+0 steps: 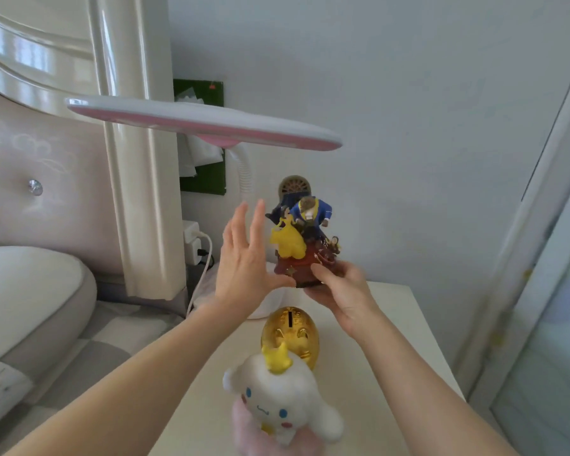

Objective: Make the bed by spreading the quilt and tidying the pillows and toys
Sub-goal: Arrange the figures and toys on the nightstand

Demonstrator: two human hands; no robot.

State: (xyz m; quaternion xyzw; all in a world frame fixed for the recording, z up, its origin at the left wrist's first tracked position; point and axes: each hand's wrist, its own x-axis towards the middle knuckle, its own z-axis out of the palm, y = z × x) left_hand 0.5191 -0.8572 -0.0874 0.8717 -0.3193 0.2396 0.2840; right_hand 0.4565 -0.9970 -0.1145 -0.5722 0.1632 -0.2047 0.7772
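My right hand (338, 287) grips the figurine (301, 238) by its dark red base, lifted above the nightstand (405, 340); my left hand (244, 258) is spread flat against its side; lamp head (204, 123) close overhead; gold piggy bank (290, 334) and white plush (283, 403) near the front edge; no legible writing

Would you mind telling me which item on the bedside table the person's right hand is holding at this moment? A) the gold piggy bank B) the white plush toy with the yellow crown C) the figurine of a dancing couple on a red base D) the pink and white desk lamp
C: the right hand grips the red base of the figurine, while the left hand is open beside it.
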